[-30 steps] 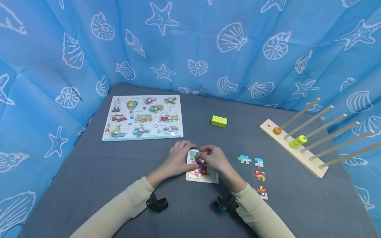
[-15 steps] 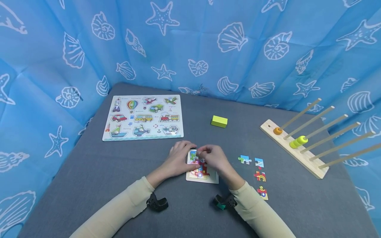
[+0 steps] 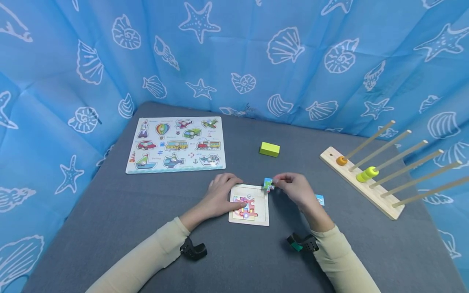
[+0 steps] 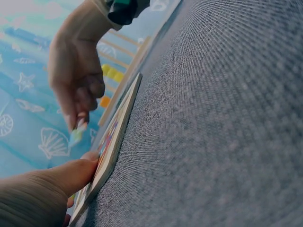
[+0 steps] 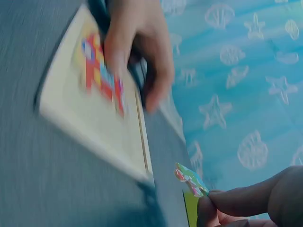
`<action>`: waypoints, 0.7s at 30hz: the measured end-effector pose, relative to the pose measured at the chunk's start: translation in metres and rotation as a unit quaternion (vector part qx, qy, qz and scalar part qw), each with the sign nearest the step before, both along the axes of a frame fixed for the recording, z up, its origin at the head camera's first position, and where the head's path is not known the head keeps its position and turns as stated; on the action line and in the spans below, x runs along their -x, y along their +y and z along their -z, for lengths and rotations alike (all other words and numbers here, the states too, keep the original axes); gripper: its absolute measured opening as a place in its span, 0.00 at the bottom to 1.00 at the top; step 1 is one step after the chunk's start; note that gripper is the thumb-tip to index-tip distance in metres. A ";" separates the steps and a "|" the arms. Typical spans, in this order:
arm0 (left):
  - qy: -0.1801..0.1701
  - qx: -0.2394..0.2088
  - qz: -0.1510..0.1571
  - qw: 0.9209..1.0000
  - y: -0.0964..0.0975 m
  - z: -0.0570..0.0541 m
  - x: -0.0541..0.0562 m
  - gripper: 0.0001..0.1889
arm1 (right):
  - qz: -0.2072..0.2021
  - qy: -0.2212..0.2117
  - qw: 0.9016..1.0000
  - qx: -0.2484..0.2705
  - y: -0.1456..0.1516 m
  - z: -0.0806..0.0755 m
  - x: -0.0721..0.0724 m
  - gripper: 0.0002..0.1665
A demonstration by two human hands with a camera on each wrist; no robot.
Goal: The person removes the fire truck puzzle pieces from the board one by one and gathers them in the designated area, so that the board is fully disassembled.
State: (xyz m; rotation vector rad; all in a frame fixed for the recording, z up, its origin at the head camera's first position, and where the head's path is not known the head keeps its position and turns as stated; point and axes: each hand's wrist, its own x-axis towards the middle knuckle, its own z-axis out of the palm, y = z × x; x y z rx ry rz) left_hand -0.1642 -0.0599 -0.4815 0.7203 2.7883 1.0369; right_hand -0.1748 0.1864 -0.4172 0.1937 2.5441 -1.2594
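A square wooden puzzle tray lies on the table, with several joined red, yellow and blue pieces in its lower left. My left hand holds the tray by its left side, thumb over the pieces and fingers along the outer edge. Bare wood shows across the upper and right parts. Just off the tray's upper right corner, my right hand pinches a blue and green jigsaw piece between thumb and fingertips. The right wrist view shows that jigsaw piece tilted in the air.
A loose blue piece peeks out beside my right wrist; other loose pieces there are hidden by the arm. Behind are a vehicle peg puzzle and a yellow-green block. A wooden peg stand with beads stands at right.
My right hand has lifted the blue and green piece out of the tray's upper left and carried it to the right. My left hand stays in place.
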 end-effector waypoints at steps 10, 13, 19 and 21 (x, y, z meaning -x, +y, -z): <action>0.020 -0.012 0.025 0.999 -0.002 0.002 0.000 0.29 | -0.030 -0.027 0.999 -0.033 0.047 -0.005 -0.007 0.17; 0.027 -0.016 0.033 0.999 -0.002 0.003 0.001 0.28 | -0.044 -0.028 0.998 -0.034 0.052 -0.005 -0.010 0.17; 0.031 -0.014 0.044 0.998 -0.003 0.004 0.002 0.25 | -0.043 -0.018 0.998 -0.037 0.051 0.002 -0.011 0.16; 0.033 -0.015 0.049 0.998 -0.004 0.004 0.002 0.22 | -0.042 -0.012 0.998 -0.048 0.050 0.005 -0.011 0.15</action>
